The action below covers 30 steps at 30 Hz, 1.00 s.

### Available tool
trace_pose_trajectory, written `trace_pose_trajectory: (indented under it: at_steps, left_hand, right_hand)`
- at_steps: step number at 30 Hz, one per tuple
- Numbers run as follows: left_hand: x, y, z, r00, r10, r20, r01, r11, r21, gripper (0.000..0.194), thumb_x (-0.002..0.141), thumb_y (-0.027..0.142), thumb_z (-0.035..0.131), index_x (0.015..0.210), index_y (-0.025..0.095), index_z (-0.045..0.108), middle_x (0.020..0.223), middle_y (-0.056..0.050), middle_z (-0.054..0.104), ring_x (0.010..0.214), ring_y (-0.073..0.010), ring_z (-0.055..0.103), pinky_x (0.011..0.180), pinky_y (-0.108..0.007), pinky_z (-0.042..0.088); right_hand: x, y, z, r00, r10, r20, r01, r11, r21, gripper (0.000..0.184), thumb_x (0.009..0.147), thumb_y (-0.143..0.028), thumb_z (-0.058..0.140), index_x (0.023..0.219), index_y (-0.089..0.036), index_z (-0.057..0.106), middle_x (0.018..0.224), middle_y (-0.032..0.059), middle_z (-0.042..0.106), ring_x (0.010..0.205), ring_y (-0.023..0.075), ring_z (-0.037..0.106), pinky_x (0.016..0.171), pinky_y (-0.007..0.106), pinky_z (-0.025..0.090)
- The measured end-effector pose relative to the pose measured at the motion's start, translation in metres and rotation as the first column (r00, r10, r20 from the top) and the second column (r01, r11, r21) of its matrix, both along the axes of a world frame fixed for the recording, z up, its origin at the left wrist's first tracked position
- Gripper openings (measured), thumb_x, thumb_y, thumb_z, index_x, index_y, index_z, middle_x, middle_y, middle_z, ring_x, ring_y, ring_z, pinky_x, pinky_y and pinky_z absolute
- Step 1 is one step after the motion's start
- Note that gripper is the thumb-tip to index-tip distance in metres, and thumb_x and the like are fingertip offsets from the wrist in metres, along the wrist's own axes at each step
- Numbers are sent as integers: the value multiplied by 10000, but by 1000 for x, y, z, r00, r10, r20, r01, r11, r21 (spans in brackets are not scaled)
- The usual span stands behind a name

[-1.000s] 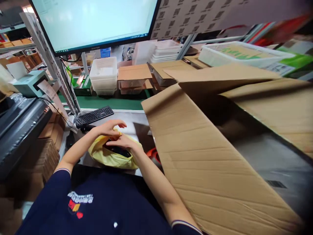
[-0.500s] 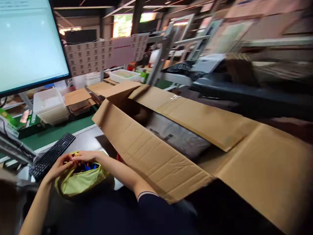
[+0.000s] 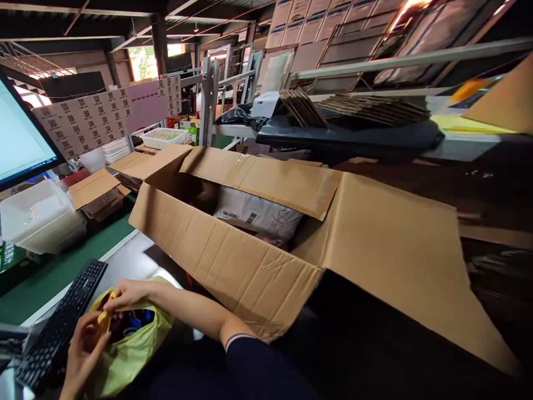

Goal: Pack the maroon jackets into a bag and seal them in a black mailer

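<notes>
A yellow-green plastic bag lies on the table at the lower left, its mouth pulled apart with dark and blue items inside. My left hand pinches the near edge of the bag's mouth. My right hand grips the far edge, fingers closed on the plastic. A black keyboard lies just left of the bag.
A large open cardboard box stands right of the bag, with a grey plastic parcel inside. A monitor is at the far left, white plastic bins behind a green belt, and shelving with flattened cartons beyond.
The view has swung right and upward, away from the monitor and over the box. Both hands stayed on the bag and pulled its mouth wider.
</notes>
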<state>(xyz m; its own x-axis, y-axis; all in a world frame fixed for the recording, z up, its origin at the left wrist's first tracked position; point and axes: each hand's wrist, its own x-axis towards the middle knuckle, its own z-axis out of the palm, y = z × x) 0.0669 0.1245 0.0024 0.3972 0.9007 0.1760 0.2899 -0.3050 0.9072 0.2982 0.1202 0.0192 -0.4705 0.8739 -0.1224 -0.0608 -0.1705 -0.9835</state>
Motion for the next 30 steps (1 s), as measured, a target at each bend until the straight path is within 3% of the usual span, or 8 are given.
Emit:
trace_pose_trajectory:
  at_steps: [4,7,10,13,20,23,26,30]
  left_hand:
    - [1,19,5,980,-111,-168,116,993,23,474,656,687,780,933,302,786,977,-79,745,934,-333,709,838,-438,593]
    - [4,31,19,936,-259,-237,225,961,-158,521,677,737,745,810,236,793,872,-86,750,854,-312,703,786,-398,584]
    - [13,36,30,936,-341,-85,279,867,-412,533,724,715,744,838,195,769,853,-64,746,828,-263,692,761,-345,568]
    - [27,38,36,943,-325,70,296,724,-623,602,723,742,731,769,142,743,743,-62,716,696,-203,647,694,-305,536]
    - [55,38,42,997,-69,43,80,729,-680,526,514,577,906,623,112,686,574,-9,624,544,-110,515,560,-234,405]
    - [56,40,35,989,25,148,89,699,-709,468,448,430,954,671,111,695,632,-17,665,577,-112,557,594,-236,416]
    - [51,40,27,979,30,201,87,832,-548,413,525,420,908,658,113,665,657,-13,662,601,-103,555,616,-230,406]
    - [40,50,15,997,-1,-78,-21,957,-288,278,680,385,768,682,122,678,631,18,624,605,-98,512,607,-225,355]
  right_hand:
    - [6,5,11,988,152,-19,-151,987,45,316,761,-405,868,754,-120,732,690,-29,651,694,108,606,701,205,464]
    - [6,7,17,929,169,329,-278,906,320,166,808,-258,826,846,-124,737,849,4,707,821,131,634,759,209,454]
    - [3,8,15,717,-235,657,-389,647,656,135,864,-140,698,998,-148,714,1023,39,714,920,159,614,780,240,444]
    - [0,5,1,576,-539,614,-470,395,789,116,962,-195,572,1011,-159,670,992,61,707,892,177,598,798,277,469]
    - [1,-6,-32,646,-738,192,-197,82,977,285,1047,-189,428,900,-175,671,850,73,670,825,193,571,754,315,468]
    - [4,-9,-30,655,-728,204,-183,110,977,228,1011,-160,492,980,-188,717,955,83,685,904,203,568,821,335,466]
    - [8,-18,-21,639,-718,275,-167,219,961,165,980,-217,576,951,-213,738,1116,99,670,1027,221,563,956,385,438]
    - [11,-45,-20,636,-639,432,-173,427,888,133,919,-293,661,816,-228,715,1216,93,610,1146,258,509,1080,475,341]
